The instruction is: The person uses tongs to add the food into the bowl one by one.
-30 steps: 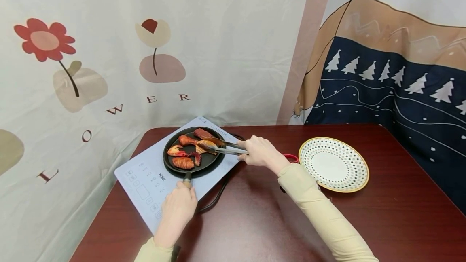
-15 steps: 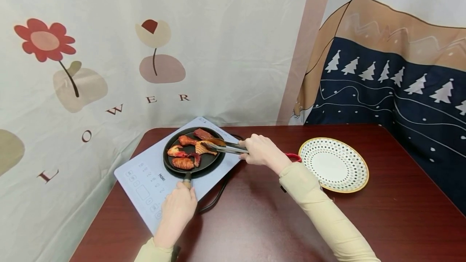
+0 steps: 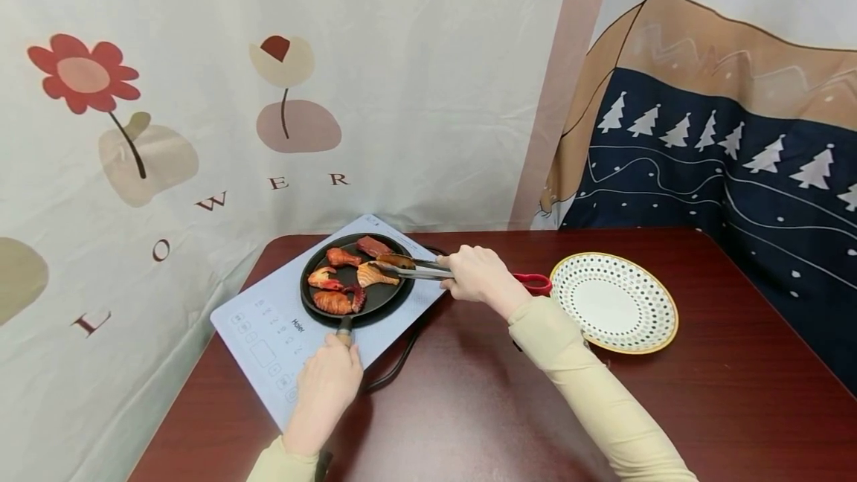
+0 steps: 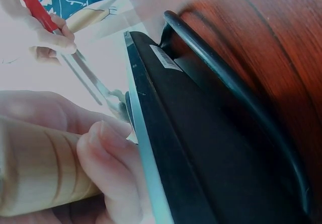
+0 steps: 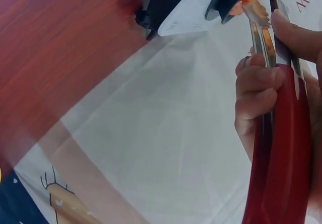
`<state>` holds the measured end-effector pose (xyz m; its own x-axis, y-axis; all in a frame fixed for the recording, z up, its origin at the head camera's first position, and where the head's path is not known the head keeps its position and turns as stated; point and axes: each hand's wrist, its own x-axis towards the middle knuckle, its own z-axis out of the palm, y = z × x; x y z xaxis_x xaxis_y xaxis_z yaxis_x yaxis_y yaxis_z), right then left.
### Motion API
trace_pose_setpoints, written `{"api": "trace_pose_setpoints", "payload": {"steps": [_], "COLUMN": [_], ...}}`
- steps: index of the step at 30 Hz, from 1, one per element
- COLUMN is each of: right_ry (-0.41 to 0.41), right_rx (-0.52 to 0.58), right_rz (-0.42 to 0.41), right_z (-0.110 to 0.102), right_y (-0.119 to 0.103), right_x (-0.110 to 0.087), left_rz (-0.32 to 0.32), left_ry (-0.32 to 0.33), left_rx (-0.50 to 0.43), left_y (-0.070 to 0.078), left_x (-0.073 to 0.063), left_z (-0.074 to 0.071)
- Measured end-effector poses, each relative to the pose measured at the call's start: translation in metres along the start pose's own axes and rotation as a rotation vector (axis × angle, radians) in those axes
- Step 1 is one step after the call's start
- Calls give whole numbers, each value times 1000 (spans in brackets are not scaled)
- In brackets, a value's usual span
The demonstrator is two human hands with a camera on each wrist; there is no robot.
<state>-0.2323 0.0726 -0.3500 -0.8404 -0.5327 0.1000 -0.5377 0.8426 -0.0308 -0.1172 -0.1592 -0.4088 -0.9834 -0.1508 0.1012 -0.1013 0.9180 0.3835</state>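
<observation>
My left hand (image 3: 331, 374) grips the wooden handle (image 4: 45, 168) of a round black frying pan (image 3: 384, 297). Red-handled metal tongs (image 5: 287, 148) are held in my right hand (image 3: 477, 274), their tips over the pan's right side beside a striped orange piece of food (image 3: 375, 274); whether they clamp it I cannot tell. Also in the pan lie a drumstick (image 3: 344, 256), a dark red slab of meat (image 3: 373, 246), a red-and-yellow claw-like piece (image 3: 324, 278), a tentacle (image 3: 358, 297) and a ridged brown piece (image 3: 332, 303).
The pan stands on a pale blue flat cooktop (image 3: 268, 333) at the table's left, its black cord (image 3: 395, 372) running along the right side. A dotted plate with a yellow rim (image 3: 614, 303) sits at right. Printed curtains (image 3: 428, 95) hang behind the table (image 3: 482, 407).
The striped piece, the tentacle and the ridged piece have shifted slightly left in the pan. My right hand and tongs have moved a little; the left hand stays on the handle.
</observation>
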Motion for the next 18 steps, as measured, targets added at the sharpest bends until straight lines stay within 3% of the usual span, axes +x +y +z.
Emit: {"api": "trace_pose_setpoints", "payload": {"steps": [5, 9, 14, 18], "right_ry": [20, 122, 253, 270], "right_rx": [54, 182, 287, 347], "right_rz": [5, 22, 98, 172], "right_z": [3, 5, 3, 4], "right_y": [2, 9, 18, 27], "right_x": [0, -3, -14, -26], "left_rz": [4, 4, -1, -6], "left_ry": [4, 5, 2, -8], "left_rx": [-1, 1, 1, -2], "left_y": [0, -1, -1, 0], "left_x": [0, 1, 1, 1], "left_z": [1, 1, 2, 1]}}
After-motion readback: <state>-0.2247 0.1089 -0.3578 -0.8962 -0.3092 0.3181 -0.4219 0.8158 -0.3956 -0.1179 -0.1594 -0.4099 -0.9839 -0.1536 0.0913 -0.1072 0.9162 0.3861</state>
